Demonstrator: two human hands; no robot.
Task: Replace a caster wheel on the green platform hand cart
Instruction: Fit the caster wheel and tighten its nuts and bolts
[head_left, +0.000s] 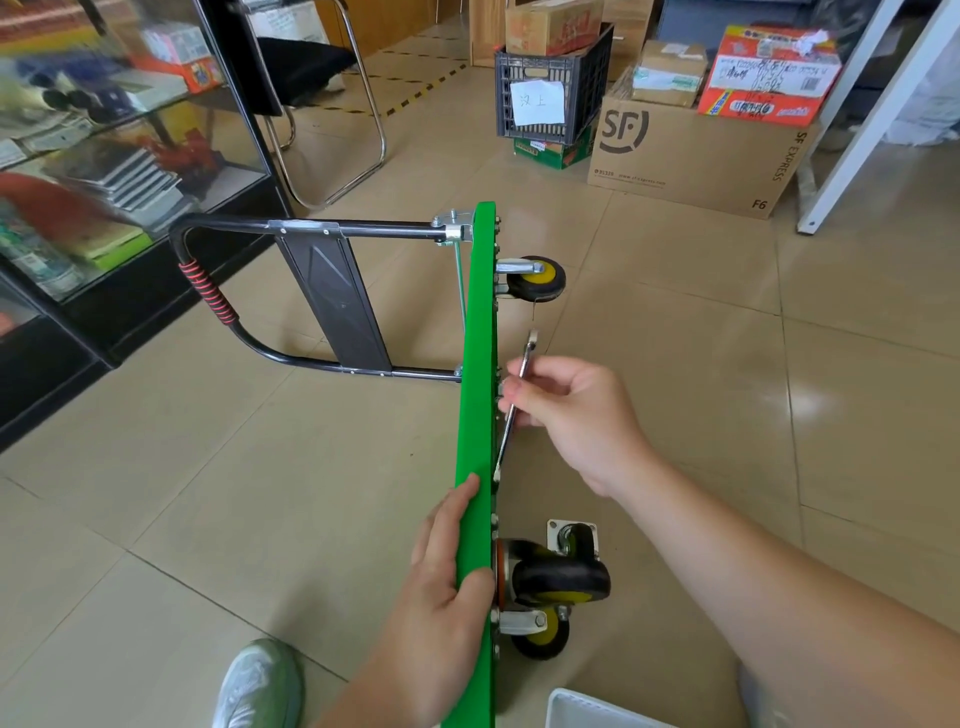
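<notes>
The green platform cart (477, 332) stands on its long edge on the tiled floor, its black folding handle (218, 291) sticking out to the left. My left hand (441, 582) grips the deck's upper edge near me. My right hand (571, 410) pinches a silver wrench (517, 405) held against the deck's underside, its lower end by a bolt. A black and yellow caster (535, 278) is mounted at the far end. Two casters (558, 582) sit at the near end. A loose caster (574, 538) with a square plate lies on the floor behind them.
A glass display cabinet (104, 156) runs along the left. A metal chair (332, 104) stands behind the handle. Cardboard boxes (691, 156) and a black crate (550, 88) sit at the back right beside a white table leg (878, 119). My shoe (260, 686) is bottom left, a white tray (587, 712) bottom centre.
</notes>
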